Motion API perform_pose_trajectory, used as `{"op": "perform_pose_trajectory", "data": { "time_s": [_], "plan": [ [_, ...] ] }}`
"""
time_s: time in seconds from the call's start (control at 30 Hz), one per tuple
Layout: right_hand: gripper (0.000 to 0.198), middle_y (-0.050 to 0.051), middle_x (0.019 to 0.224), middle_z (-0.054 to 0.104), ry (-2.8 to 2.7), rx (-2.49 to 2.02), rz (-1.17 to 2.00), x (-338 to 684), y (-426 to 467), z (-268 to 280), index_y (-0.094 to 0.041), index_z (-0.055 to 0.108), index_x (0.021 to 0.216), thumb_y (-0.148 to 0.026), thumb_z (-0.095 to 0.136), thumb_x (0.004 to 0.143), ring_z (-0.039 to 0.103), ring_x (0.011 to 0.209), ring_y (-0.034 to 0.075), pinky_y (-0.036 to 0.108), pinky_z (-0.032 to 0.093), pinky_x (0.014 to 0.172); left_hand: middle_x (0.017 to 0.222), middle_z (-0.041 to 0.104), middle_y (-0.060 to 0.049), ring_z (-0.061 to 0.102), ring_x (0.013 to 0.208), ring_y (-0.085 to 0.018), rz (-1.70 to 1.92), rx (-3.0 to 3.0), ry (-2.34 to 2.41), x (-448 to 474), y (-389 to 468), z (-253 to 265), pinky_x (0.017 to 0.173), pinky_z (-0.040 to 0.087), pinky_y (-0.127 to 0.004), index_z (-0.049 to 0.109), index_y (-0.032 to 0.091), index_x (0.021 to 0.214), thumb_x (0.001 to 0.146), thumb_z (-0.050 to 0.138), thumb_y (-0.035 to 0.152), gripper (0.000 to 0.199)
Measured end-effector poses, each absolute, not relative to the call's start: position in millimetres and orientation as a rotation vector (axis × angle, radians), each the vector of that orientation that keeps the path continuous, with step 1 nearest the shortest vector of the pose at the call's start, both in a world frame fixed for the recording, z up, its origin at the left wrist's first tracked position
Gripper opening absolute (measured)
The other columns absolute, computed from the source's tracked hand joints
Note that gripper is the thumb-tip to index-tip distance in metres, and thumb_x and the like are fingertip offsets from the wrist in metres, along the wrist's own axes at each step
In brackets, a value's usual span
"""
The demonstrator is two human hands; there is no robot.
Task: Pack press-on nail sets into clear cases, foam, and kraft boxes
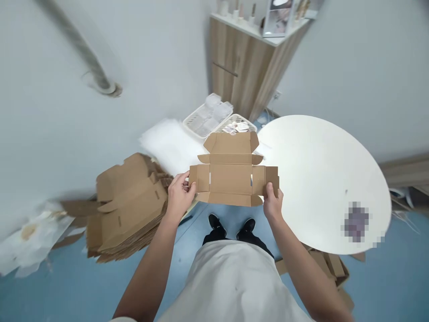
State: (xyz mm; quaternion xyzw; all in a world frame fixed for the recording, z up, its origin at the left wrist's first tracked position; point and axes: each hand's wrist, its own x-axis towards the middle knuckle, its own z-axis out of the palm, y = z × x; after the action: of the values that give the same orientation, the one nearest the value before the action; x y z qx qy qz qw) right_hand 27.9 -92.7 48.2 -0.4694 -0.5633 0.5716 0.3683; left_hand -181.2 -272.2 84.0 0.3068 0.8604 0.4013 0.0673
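An unfolded brown cardboard box (231,179) is held up in front of my body, its lid part spread out on the far side. My left hand (181,193) pinches the left side flap, thumb on the near face and fingers behind. On the other side, my right hand (273,201) grips the right end flap, with the thumb on top. The panels lie mostly flat, and the side flaps and small ear flaps stick outward. To my left, a stack of flat cardboard box blanks (130,210) leans in a pile.
A round white table (315,179) stands at the right. White baskets (192,127) hold clear plastic pieces and small packets, beside white sheets (170,141). A wood-grain cabinet (241,62) stands behind. Folded boxes (330,266) lie below the table, and clear plastic bags (33,235) at far left.
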Motion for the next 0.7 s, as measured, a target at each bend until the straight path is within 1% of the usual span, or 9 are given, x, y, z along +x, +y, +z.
{"op": "perform_pose_trajectory", "data": {
  "time_s": [0.07,0.13,0.2,0.27,0.33,0.4,0.47,0.53,0.7],
  "plan": [
    [0.041,0.009,0.097,0.060,-1.304,-1.205,1.449,59.0,-76.5,49.5,-0.015,0.055,0.102,-0.045,0.049,0.075,0.055,0.087,0.019,0.033,0.045,0.074,0.096,0.055,-0.005,0.053,0.069,-0.012,1.210,1.039,2.538,-168.9,-241.8,84.1,0.054,0.048,-0.021,0.054,0.018,0.107,0.071,0.051,0.023,0.037],
    [0.037,0.008,0.093,0.061,-1.220,-1.187,1.457,94.8,-60.7,51.1,-0.015,0.057,0.097,-0.042,0.051,0.073,0.055,0.082,0.017,0.031,0.046,0.070,0.097,0.054,-0.005,0.053,0.070,-0.012,1.200,1.150,2.453,-150.4,-209.6,83.9,0.051,0.048,-0.020,0.053,0.018,0.108,0.071,0.050,0.022,0.037],
    [0.029,0.005,0.083,0.060,-1.194,-1.198,1.455,133.9,-46.2,51.0,-0.015,0.058,0.087,-0.039,0.052,0.072,0.054,0.073,0.015,0.028,0.045,0.063,0.098,0.052,-0.006,0.054,0.072,-0.012,1.191,1.268,2.368,-126.1,-176.7,82.7,0.052,0.049,-0.021,0.052,0.018,0.109,0.072,0.049,0.021,0.037],
    [0.021,0.001,0.070,0.056,-1.226,-1.255,1.425,173.4,-33.5,48.2,-0.016,0.056,0.074,-0.036,0.052,0.071,0.050,0.063,0.012,0.026,0.043,0.057,0.098,0.051,-0.006,0.054,0.074,-0.012,1.167,1.390,2.277,-98.4,-144.5,79.4,0.055,0.049,-0.021,0.051,0.018,0.110,0.073,0.048,0.019,0.037],
    [0.017,-0.002,0.059,0.049,-1.287,-1.346,1.378,210.2,-22.2,42.8,-0.017,0.051,0.063,-0.033,0.051,0.070,0.044,0.055,0.011,0.025,0.040,0.052,0.093,0.052,-0.006,0.054,0.074,-0.013,1.105,1.506,2.189,-70.4,-114.1,72.5,0.058,0.049,-0.023,0.051,0.018,0.111,0.074,0.047,0.018,0.038],
    [0.017,-0.004,0.052,0.044,-1.351,-1.461,1.322,241.9,-12.0,35.6,-0.018,0.047,0.057,-0.031,0.049,0.069,0.040,0.051,0.010,0.024,0.036,0.049,0.084,0.054,-0.004,0.053,0.072,-0.013,1.005,1.590,2.122,-44.7,-87.1,60.9,0.061,0.049,-0.025,0.051,0.018,0.110,0.073,0.047,0.015,0.038],
    [0.018,-0.003,0.051,0.045,-1.406,-1.580,1.262,267.3,-2.9,26.9,-0.018,0.047,0.058,-0.032,0.047,0.068,0.040,0.050,0.011,0.023,0.033,0.047,0.084,0.056,-0.004,0.053,0.072,-0.014,0.944,1.612,2.075,-22.9,-65.0,45.4,0.064,0.048,-0.026,0.051,0.017,0.109,0.071,0.047,0.013,0.038],
    [0.019,-0.002,0.054,0.049,-1.427,-1.673,1.224,286.3,4.4,16.8,-0.017,0.052,0.065,-0.035,0.046,0.069,0.043,0.049,0.011,0.024,0.033,0.047,0.088,0.057,-0.005,0.053,0.071,-0.014,0.897,1.588,2.046,-5.0,-48.4,28.4,0.065,0.048,-0.027,0.052,0.017,0.108,0.071,0.048,0.012,0.038],
    [0.031,0.002,0.069,0.058,-1.317,-1.776,1.287,311.4,11.3,-14.2,-0.016,0.056,0.083,-0.043,0.043,0.071,0.052,0.051,0.013,0.025,0.040,0.051,0.091,0.059,-0.005,0.055,0.070,-0.013,0.786,1.489,2.008,24.6,-25.0,-5.9,0.064,0.048,-0.028,0.053,0.017,0.109,0.070,0.049,0.012,0.039]
  ]
}}
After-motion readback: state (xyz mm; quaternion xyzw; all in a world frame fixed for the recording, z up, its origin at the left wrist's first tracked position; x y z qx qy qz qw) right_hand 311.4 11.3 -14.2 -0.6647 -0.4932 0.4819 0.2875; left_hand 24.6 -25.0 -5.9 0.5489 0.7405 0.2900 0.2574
